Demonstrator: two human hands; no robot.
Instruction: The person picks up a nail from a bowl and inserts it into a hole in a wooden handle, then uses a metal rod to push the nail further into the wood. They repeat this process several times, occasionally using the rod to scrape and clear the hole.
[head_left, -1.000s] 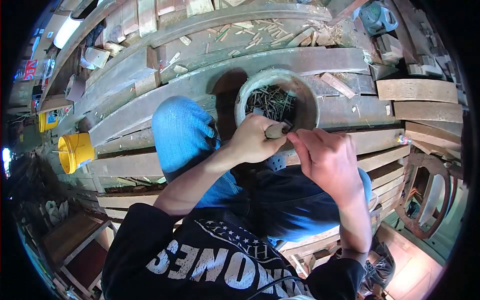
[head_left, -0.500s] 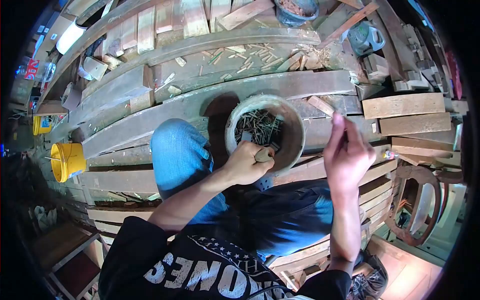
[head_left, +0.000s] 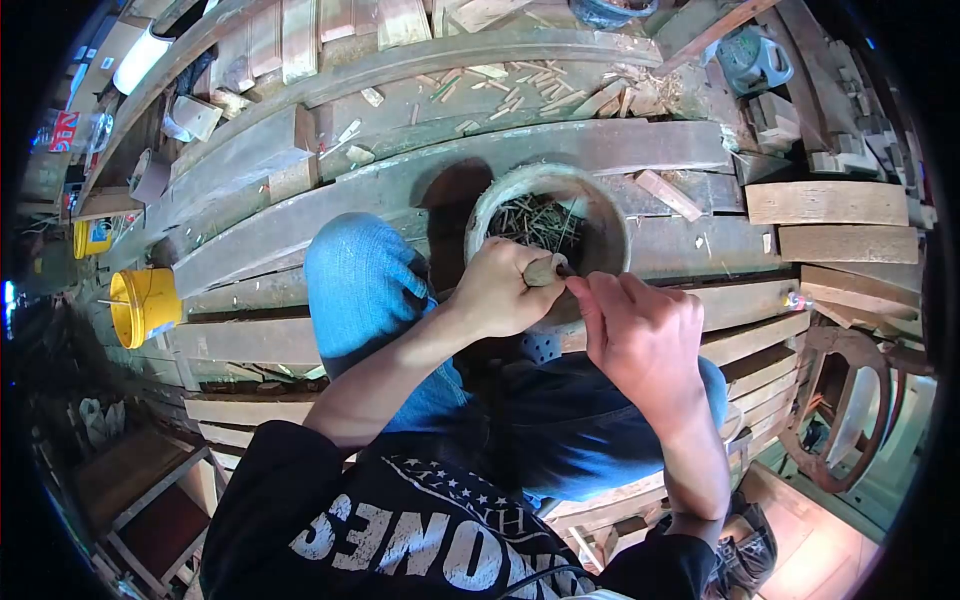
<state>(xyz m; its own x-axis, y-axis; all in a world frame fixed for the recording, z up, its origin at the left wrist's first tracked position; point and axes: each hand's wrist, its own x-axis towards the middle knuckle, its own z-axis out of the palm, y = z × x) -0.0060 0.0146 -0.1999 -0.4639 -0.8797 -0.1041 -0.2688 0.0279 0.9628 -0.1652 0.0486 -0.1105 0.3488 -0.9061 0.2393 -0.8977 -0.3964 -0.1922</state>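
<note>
My left hand (head_left: 502,288) is closed around a short, rounded wooden handle (head_left: 544,270), whose end points right; whatever lies below the grip is hidden. Meeting the end of the handle are the fingertips of my right hand (head_left: 645,330), thumb and finger pinched together. A small dark bit shows at that contact, too small to name. Both hands are over the near side of a round, pale bucket (head_left: 617,225). Inside the bucket lie many thin pieces that look like nails (head_left: 537,220), partly covered by my left hand.
Long planks (head_left: 400,190) form the floor around me. A loose wood block (head_left: 668,195) lies right of the bucket. Stacked boards (head_left: 825,203) and a curved wooden frame (head_left: 835,410) are at right. A yellow bucket (head_left: 145,305) stands at left. Wood scraps (head_left: 520,90) lie ahead.
My right hand has come down and left from its raised position, and its fingertips now touch the handle's end. The left hand still grips the handle. The view has shifted slightly.
</note>
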